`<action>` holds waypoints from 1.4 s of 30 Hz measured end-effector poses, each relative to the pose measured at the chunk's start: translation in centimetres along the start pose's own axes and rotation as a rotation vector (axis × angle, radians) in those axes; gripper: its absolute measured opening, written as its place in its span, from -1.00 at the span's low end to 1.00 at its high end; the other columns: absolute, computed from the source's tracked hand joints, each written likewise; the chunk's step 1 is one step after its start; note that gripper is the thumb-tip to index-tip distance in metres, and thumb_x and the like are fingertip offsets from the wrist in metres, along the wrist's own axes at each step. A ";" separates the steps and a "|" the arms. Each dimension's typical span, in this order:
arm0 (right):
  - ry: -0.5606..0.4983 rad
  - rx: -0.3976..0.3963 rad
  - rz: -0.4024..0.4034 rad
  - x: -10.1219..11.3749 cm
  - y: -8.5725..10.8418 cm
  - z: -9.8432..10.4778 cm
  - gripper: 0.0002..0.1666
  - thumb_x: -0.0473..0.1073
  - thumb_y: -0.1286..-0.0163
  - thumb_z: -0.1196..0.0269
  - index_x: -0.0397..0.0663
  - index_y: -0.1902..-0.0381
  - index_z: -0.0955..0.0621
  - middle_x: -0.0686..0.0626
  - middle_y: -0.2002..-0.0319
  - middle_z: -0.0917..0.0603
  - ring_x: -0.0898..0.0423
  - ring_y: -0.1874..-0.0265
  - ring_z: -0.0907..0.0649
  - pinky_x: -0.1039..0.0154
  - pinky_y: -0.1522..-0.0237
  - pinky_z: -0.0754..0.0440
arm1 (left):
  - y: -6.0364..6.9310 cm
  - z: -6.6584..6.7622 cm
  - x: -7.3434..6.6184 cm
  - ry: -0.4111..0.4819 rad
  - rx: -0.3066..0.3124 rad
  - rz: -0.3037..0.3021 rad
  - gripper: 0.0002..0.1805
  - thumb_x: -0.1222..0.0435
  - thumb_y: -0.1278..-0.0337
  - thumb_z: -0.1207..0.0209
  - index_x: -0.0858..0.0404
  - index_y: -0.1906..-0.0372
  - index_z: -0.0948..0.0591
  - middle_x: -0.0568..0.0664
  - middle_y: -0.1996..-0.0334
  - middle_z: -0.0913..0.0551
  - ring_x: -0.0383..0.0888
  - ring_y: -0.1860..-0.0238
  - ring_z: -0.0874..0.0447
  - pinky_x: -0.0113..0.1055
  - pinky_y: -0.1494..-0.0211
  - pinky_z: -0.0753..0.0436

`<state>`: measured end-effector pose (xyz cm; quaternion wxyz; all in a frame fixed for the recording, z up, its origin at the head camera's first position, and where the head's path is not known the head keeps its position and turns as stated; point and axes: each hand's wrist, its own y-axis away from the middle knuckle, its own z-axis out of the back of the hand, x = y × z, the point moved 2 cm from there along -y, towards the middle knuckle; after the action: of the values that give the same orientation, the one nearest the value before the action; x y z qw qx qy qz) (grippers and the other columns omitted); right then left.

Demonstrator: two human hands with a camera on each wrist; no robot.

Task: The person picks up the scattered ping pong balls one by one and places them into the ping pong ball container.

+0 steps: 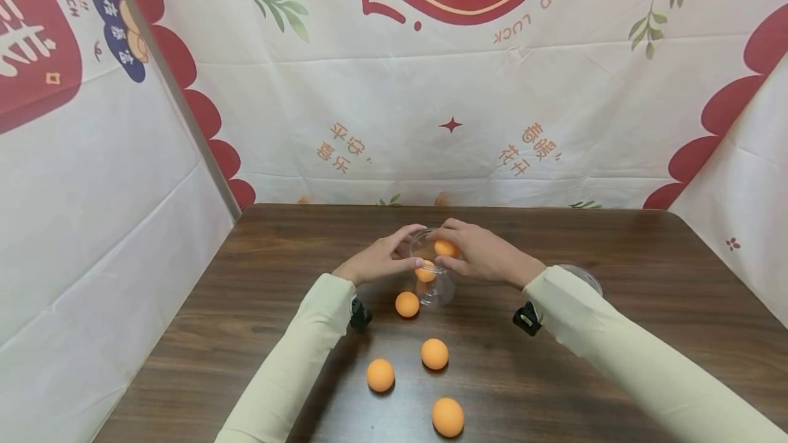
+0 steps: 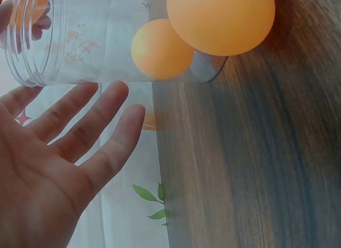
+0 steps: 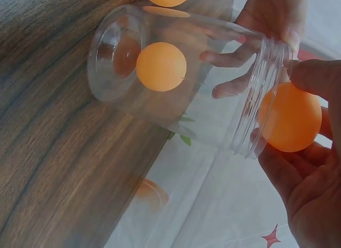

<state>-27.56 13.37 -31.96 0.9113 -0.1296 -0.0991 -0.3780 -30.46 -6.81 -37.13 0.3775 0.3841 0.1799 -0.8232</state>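
A clear plastic jar [image 1: 438,290] stands upright on the wooden table with its threaded mouth upward. Around its upper left side is my left hand [image 1: 384,256], thumb on the near rim and spread fingertips against the far wall [image 2: 80,144]. An orange ping-pong ball [image 3: 290,117] is pinched between the thumb and fingers of my right hand [image 1: 483,251], right at the jar's mouth. Another orange ball [image 3: 161,66] is inside the jar, in its lower part. Just left of the jar a loose orange ball [image 1: 407,304] lies on the table.
Nearer to me, three more orange balls [image 1: 434,354] lie apart on the dark wooden table [image 1: 246,333]. A clear round object [image 1: 585,277], perhaps a lid, is partly hidden behind my right sleeve. A printed white cloth [image 1: 394,122] hangs behind the table's back edge.
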 end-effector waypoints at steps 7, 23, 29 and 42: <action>0.002 0.006 -0.005 0.2 0.0 0.1 -0.55 -0.12 -0.32 -0.26 -0.16 -0.13 -0.55 -0.09 0.07 -0.55 0.17 0.39 -0.53 0.28 0.35 -0.54 | 0.0 0.0 0.0 0.008 0.000 0.001 -0.29 0.00 -0.29 -0.09 -0.11 -0.46 -0.07 0.11 -0.24 -0.41 -0.06 -0.05 -0.55 -0.11 -0.10 -0.55; -0.003 0.008 -0.002 0.0 0.1 0.2 -0.53 -0.11 -0.31 -0.26 -0.16 -0.14 -0.55 -0.08 0.03 -0.56 0.19 0.36 -0.53 0.24 0.29 -0.55 | -0.1 0.0 0.0 0.011 0.007 0.005 -0.28 0.01 -0.29 -0.09 -0.08 -0.47 -0.07 0.08 -0.24 -0.41 -0.07 -0.06 -0.55 -0.13 -0.09 -0.56; -0.008 0.003 0.035 -0.2 0.0 0.1 -0.57 -0.13 -0.30 -0.28 -0.09 -0.11 -0.56 -0.05 0.07 -0.56 0.25 0.50 -0.45 0.33 0.40 -0.49 | -0.1 0.1 0.0 0.011 0.007 0.007 -0.28 0.00 -0.30 -0.08 -0.08 -0.47 -0.06 0.06 -0.26 -0.39 -0.07 -0.07 -0.54 -0.12 -0.10 -0.55; 0.001 -0.001 0.045 0.0 0.2 0.4 -0.61 -0.15 -0.30 -0.28 -0.11 -0.07 -0.58 -0.08 0.08 -0.56 0.31 0.53 -0.47 0.37 0.42 -0.51 | 0.0 0.1 0.0 0.006 0.005 0.006 -0.28 0.01 -0.30 -0.08 -0.07 -0.47 -0.07 0.05 -0.23 -0.42 -0.07 -0.07 -0.54 -0.12 -0.10 -0.54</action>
<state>-27.47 13.58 -31.63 0.9195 -0.1319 -0.0954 -0.3577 -30.53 -6.86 -37.08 0.3786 0.3882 0.1777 -0.8212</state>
